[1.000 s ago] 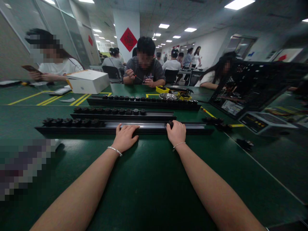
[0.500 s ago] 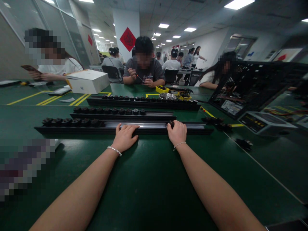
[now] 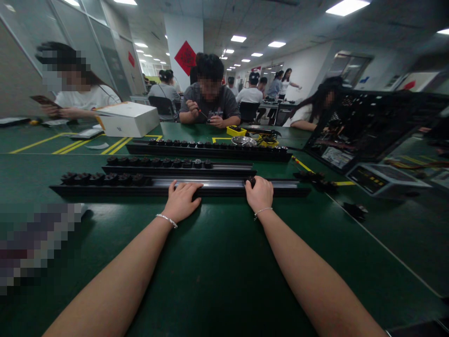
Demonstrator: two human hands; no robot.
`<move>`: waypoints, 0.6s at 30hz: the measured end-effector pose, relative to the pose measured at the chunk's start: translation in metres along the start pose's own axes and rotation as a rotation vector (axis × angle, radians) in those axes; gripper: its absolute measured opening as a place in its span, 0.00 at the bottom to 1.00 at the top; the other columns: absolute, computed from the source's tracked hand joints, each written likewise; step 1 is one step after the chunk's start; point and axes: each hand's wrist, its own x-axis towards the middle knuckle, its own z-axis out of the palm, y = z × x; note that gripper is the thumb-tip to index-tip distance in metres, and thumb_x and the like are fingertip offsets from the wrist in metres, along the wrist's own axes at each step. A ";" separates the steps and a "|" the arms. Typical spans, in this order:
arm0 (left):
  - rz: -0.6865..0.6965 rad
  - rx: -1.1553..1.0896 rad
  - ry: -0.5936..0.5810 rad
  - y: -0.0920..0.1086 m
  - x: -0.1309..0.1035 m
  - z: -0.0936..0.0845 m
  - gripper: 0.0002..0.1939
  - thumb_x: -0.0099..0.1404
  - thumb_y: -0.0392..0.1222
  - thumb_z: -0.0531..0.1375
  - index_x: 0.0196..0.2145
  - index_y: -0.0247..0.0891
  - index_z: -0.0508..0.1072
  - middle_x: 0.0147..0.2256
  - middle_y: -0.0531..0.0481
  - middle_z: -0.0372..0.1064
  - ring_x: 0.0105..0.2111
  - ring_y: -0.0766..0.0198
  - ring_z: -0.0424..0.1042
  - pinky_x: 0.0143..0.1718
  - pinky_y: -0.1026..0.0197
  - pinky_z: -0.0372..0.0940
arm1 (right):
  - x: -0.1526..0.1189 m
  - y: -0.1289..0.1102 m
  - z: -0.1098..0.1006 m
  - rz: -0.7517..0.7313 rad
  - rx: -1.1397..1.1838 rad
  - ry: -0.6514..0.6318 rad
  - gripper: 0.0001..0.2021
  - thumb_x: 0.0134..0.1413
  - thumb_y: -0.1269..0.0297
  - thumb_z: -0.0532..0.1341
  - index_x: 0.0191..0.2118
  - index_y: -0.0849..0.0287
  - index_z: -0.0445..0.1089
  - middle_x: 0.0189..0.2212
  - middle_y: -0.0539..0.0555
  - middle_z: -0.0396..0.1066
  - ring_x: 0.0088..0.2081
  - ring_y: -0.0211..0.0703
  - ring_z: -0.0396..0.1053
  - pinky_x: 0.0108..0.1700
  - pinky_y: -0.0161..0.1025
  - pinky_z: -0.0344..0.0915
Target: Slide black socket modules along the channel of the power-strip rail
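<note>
A long black rail (image 3: 217, 192) with a shiny metal channel lies across the green table in front of me. My left hand (image 3: 182, 200) rests on its middle, fingers stretched over the channel and thumb spread on the near side. Further along the rail, my right hand (image 3: 260, 193) is closed round a small black module (image 3: 251, 180), mostly hidden by the fingers. Several round-topped black modules (image 3: 110, 179) sit in a row at the rail's left end. Behind it lie a second rail (image 3: 231, 171) and a third rail (image 3: 210, 150), both carrying similar modules.
Loose black pieces (image 3: 355, 210) lie to the right, near a power supply box (image 3: 389, 180) and an open computer case (image 3: 351, 126). A white box (image 3: 128, 119), yellow trays (image 3: 235, 131) and a metal dish (image 3: 243, 141) stand farther back. A co-worker (image 3: 210, 93) sits opposite.
My right hand and the module in it have shifted very slightly right along the rail. My left hand stays in place.
</note>
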 end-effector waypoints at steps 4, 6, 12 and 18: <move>0.002 0.002 0.012 0.000 0.000 0.001 0.21 0.61 0.47 0.53 0.52 0.49 0.64 0.49 0.52 0.70 0.51 0.53 0.64 0.60 0.41 0.38 | 0.000 0.000 -0.001 0.012 0.002 -0.005 0.16 0.56 0.59 0.51 0.43 0.64 0.69 0.44 0.64 0.70 0.47 0.52 0.64 0.54 0.48 0.51; 0.005 0.003 0.014 0.000 0.000 0.001 0.21 0.61 0.47 0.53 0.52 0.49 0.64 0.49 0.52 0.70 0.51 0.53 0.64 0.60 0.41 0.37 | 0.000 0.000 -0.001 0.016 0.001 -0.004 0.16 0.56 0.59 0.51 0.42 0.64 0.69 0.44 0.63 0.70 0.47 0.52 0.64 0.55 0.47 0.51; -0.001 0.004 0.009 0.000 -0.001 0.000 0.21 0.61 0.47 0.53 0.52 0.50 0.64 0.49 0.52 0.70 0.52 0.54 0.64 0.60 0.42 0.37 | 0.001 0.001 -0.003 0.010 -0.007 -0.006 0.16 0.56 0.59 0.51 0.41 0.63 0.69 0.43 0.63 0.71 0.47 0.51 0.65 0.54 0.48 0.52; -0.001 0.001 0.002 0.001 -0.001 -0.001 0.21 0.61 0.47 0.52 0.53 0.49 0.64 0.49 0.52 0.70 0.51 0.54 0.64 0.60 0.42 0.37 | 0.003 0.004 -0.003 -0.008 -0.025 -0.004 0.16 0.53 0.54 0.54 0.39 0.61 0.70 0.39 0.60 0.72 0.45 0.51 0.65 0.53 0.49 0.52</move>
